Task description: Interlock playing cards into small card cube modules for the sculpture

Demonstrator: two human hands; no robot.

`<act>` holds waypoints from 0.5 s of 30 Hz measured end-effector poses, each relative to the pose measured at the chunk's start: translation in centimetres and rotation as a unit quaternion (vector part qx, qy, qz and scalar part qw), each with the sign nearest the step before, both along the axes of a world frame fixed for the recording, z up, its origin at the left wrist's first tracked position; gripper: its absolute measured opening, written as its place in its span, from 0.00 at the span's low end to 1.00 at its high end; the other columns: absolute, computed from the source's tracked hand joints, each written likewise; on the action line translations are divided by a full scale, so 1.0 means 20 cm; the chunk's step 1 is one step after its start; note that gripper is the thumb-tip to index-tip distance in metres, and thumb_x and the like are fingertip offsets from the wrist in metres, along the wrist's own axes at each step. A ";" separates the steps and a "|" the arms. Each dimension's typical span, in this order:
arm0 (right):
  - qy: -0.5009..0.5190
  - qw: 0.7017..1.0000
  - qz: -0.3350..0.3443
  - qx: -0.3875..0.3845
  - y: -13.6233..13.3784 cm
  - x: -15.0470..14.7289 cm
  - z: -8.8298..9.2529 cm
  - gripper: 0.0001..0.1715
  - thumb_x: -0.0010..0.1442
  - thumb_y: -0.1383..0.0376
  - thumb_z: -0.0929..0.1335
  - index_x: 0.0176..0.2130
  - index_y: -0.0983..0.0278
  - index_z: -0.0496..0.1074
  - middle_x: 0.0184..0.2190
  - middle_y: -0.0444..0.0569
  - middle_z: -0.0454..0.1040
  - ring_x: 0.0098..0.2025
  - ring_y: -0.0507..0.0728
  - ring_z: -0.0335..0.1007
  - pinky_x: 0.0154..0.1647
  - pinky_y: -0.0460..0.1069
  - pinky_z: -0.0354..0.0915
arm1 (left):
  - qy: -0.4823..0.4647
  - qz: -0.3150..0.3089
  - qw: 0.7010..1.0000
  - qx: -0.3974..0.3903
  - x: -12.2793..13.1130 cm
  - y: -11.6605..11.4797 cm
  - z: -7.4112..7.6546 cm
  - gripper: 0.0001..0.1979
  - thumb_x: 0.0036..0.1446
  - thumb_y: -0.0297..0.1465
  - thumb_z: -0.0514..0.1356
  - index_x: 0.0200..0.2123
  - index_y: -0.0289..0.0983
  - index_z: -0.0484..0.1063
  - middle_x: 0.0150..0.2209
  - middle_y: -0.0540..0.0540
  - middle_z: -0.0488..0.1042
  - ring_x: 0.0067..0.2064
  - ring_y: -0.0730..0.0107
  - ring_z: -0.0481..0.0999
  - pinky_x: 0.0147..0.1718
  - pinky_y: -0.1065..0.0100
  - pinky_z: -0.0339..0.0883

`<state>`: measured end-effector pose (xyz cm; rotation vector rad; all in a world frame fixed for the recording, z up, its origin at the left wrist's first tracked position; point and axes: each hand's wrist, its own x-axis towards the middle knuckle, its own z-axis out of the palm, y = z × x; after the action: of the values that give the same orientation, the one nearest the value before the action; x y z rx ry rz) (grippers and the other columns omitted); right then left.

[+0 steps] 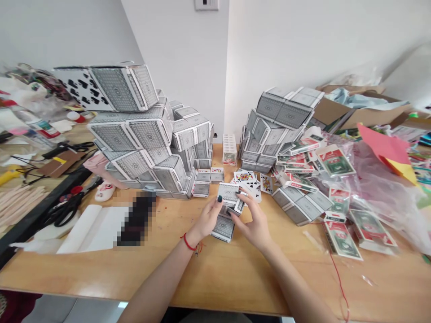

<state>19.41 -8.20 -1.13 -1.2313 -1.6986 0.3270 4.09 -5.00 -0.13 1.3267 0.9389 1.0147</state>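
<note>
Your two hands meet over the wooden table, both on a small block of folded playing cards with grey patterned backs. Your left hand, a red string bracelet at its wrist, grips the block from the left, thumb laid on its upper face; you cannot see its other fingers clearly. Your right hand holds the right side between forefinger and thumb, the gap narrow. Another grey-backed card section shows just below the block, towards you; whether they are joined, you cannot tell. Loose face-up cards lie just beyond your right fingers. A tall stack of card blocks rises to your left and a second stack to your right, near scattered red-and-green card boxes.
</note>
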 end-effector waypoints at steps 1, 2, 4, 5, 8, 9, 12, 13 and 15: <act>0.000 1.000 -0.008 0.007 0.00 -0.01 0.00 0.27 0.53 0.65 0.68 0.53 0.59 0.60 0.55 0.57 0.62 0.57 0.62 0.59 0.55 0.58 0.61 | 0.013 0.016 1.000 0.002 0.00 0.00 0.01 0.17 0.58 0.42 0.50 0.40 0.36 0.70 0.40 0.45 0.74 0.45 0.64 0.71 0.46 0.66 0.63; 0.003 1.000 -0.015 0.013 0.00 -0.02 0.01 0.27 0.53 0.65 0.68 0.52 0.60 0.60 0.56 0.57 0.61 0.57 0.62 0.59 0.54 0.58 0.61 | 0.025 0.029 0.999 0.003 0.01 -0.01 0.01 0.16 0.58 0.41 0.50 0.41 0.37 0.68 0.39 0.45 0.73 0.44 0.66 0.71 0.44 0.67 0.63; 0.013 0.999 -0.026 0.018 0.00 -0.03 0.01 0.27 0.53 0.65 0.69 0.51 0.60 0.60 0.56 0.57 0.61 0.57 0.61 0.59 0.53 0.58 0.62 | 0.045 0.045 0.998 0.010 0.01 -0.01 0.03 0.13 0.59 0.39 0.50 0.41 0.37 0.66 0.38 0.47 0.72 0.41 0.68 0.70 0.41 0.69 0.64; 0.019 0.999 -0.027 0.017 0.00 -0.03 0.01 0.26 0.53 0.65 0.69 0.51 0.60 0.60 0.55 0.57 0.61 0.57 0.61 0.59 0.53 0.58 0.62 | 0.053 0.047 0.997 0.014 0.01 -0.02 0.03 0.12 0.59 0.39 0.50 0.41 0.38 0.65 0.38 0.47 0.72 0.40 0.69 0.70 0.40 0.70 0.64; 0.046 0.999 -0.017 -0.001 0.00 -0.03 0.01 0.26 0.54 0.66 0.68 0.51 0.60 0.59 0.55 0.57 0.61 0.57 0.61 0.58 0.53 0.59 0.62 | 0.060 0.060 0.996 0.025 0.01 -0.01 0.05 0.10 0.60 0.38 0.49 0.40 0.38 0.62 0.39 0.48 0.71 0.39 0.71 0.70 0.39 0.71 0.63; 0.058 0.998 -0.010 -0.009 0.00 -0.03 0.01 0.26 0.54 0.66 0.68 0.51 0.60 0.59 0.55 0.58 0.61 0.57 0.61 0.58 0.53 0.59 0.61 | 0.061 0.069 0.995 0.028 0.01 -0.01 0.05 0.10 0.60 0.38 0.49 0.40 0.38 0.61 0.39 0.48 0.71 0.39 0.71 0.70 0.39 0.72 0.63; 0.088 0.996 0.009 -0.024 0.00 -0.02 0.01 0.23 0.55 0.67 0.66 0.50 0.60 0.58 0.55 0.58 0.60 0.58 0.61 0.57 0.52 0.59 0.61 | 0.071 0.104 0.991 0.045 0.00 0.00 0.04 0.11 0.60 0.38 0.49 0.40 0.38 0.62 0.37 0.48 0.70 0.37 0.71 0.69 0.38 0.72 0.62; 0.087 0.996 0.012 -0.022 0.00 -0.02 0.01 0.20 0.55 0.68 0.66 0.48 0.60 0.59 0.55 0.58 0.59 0.58 0.62 0.56 0.52 0.60 0.61 | 0.076 0.115 0.989 0.050 0.00 0.01 0.04 0.12 0.60 0.39 0.49 0.39 0.38 0.63 0.36 0.48 0.70 0.37 0.71 0.69 0.37 0.72 0.62; 0.071 0.997 0.011 -0.005 0.00 -0.02 0.01 0.14 0.55 0.69 0.65 0.42 0.60 0.61 0.56 0.58 0.57 0.59 0.62 0.54 0.52 0.61 0.59 | 0.084 0.133 0.986 0.059 0.00 0.01 0.03 0.12 0.60 0.39 0.48 0.38 0.37 0.63 0.34 0.49 0.69 0.35 0.72 0.68 0.36 0.72 0.61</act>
<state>19.02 -8.11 -0.92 -1.1694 -1.5911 0.4281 4.14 -4.74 0.42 1.4262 1.2239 1.1902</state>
